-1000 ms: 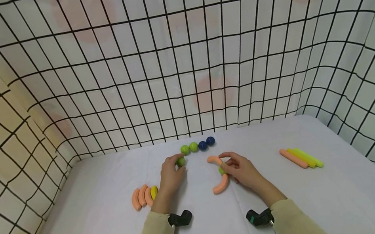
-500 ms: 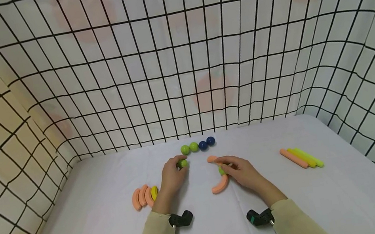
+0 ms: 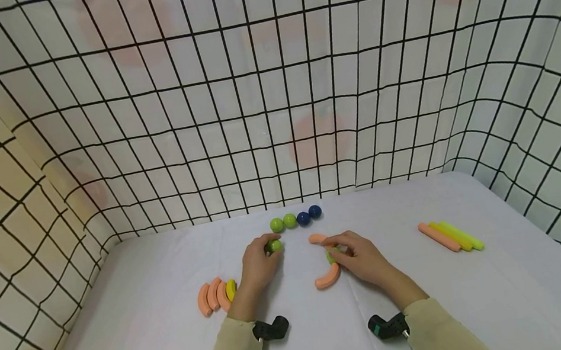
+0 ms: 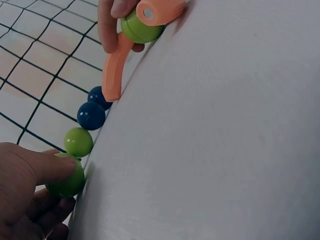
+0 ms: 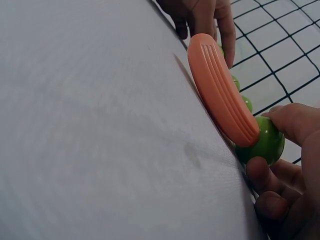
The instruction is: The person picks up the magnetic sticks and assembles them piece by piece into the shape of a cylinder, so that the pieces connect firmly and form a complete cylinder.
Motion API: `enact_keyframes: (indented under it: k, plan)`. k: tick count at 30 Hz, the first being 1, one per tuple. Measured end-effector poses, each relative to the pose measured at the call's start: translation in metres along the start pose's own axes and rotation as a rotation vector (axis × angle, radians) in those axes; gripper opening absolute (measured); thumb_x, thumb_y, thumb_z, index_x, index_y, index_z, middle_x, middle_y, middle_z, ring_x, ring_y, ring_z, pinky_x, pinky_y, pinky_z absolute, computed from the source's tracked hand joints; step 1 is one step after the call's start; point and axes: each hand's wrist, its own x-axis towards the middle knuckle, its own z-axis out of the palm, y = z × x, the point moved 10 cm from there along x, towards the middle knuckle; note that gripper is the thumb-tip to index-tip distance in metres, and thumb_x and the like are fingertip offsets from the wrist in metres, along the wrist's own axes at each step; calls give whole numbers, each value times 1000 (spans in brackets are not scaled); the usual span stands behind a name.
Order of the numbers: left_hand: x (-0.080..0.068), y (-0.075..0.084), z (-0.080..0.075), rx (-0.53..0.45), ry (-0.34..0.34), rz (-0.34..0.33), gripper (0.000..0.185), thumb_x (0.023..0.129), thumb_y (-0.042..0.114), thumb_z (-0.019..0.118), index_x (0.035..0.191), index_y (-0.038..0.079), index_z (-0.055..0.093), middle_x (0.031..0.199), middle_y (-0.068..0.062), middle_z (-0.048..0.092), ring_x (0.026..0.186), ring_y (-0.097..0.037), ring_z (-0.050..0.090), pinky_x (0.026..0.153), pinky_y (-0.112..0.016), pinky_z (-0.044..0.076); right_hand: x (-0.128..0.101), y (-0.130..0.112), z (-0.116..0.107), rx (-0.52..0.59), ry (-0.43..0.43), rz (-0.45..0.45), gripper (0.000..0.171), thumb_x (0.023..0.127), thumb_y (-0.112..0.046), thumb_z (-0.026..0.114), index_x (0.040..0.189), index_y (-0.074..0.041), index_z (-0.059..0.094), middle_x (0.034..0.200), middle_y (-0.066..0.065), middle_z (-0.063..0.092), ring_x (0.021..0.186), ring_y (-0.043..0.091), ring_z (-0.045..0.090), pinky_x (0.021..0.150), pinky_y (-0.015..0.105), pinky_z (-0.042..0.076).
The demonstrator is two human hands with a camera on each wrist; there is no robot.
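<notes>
My left hand (image 3: 260, 263) holds a glossy green ball (image 4: 69, 181) between thumb and fingers, just in front of the row of balls. To the right, my right hand (image 3: 361, 256) pinches a second green ball (image 5: 267, 142). Two curved orange rods with lengthwise grooves meet that ball: the nearer rod (image 3: 328, 276) reaches toward me, while the farther rod (image 3: 316, 238) points away to the left and is partly covered by the fingers. A silvery disc shows at the nearer rod's end (image 4: 147, 13) in the left wrist view.
Behind the hands, two green balls (image 3: 283, 222) and two dark blue balls (image 3: 309, 214) form a row. Curved orange and yellow rods (image 3: 212, 295) lie at left, partly behind the left wrist. Straight rods (image 3: 450, 236) lie at right. Black netting (image 3: 271, 110) surrounds the white table.
The left hand has brought its green ball slightly right and toward me, away from the row. The right hand's fingers have shifted over the farther rod, and the nearer rod has swung slightly left.
</notes>
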Motion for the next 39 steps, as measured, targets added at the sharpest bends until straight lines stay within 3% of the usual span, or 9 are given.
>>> enact_keyframes:
  k: [5,13,20,27,33,39]
  plan:
    - [0,0,3,-27,-14,2,32,91,9,69,122,11,68,122,-13,67,103,-25,59,94,-44,48,0,0,0,-22,13,-5,25,98,-29,64,123,-27,69,119,-4,66,82,12,51,72,26,44]
    - [-3,10,6,-74,-46,14,32,88,10,74,120,9,68,107,-10,69,92,-21,59,83,-35,49,0,3,-1,8,18,20,25,96,-30,68,121,-29,69,124,-5,68,77,12,53,68,25,44]
    - [-4,17,14,-70,-77,24,33,89,11,74,121,8,67,110,-10,69,93,-20,60,84,-36,51,1,6,-2,73,15,54,25,93,-29,71,118,-28,70,119,-2,70,74,12,54,65,25,45]
    - [-4,17,19,-94,-83,-14,34,89,13,74,122,8,66,112,-10,69,97,-20,61,89,-39,52,1,12,0,114,-16,82,25,91,-32,72,116,-30,70,118,-4,69,74,13,52,66,25,43]
    - [-5,20,21,-102,-98,17,33,89,11,74,120,7,67,110,-10,69,96,-21,61,86,-37,51,1,12,4,135,-61,71,26,90,-32,73,116,-30,70,108,-2,68,69,14,51,62,26,43]
    - [-5,22,23,-118,-110,40,31,89,11,74,120,7,67,110,-10,70,97,-21,62,87,-37,52,0,10,7,137,-86,56,25,91,-32,73,116,-31,70,108,-3,68,67,14,50,62,27,42]
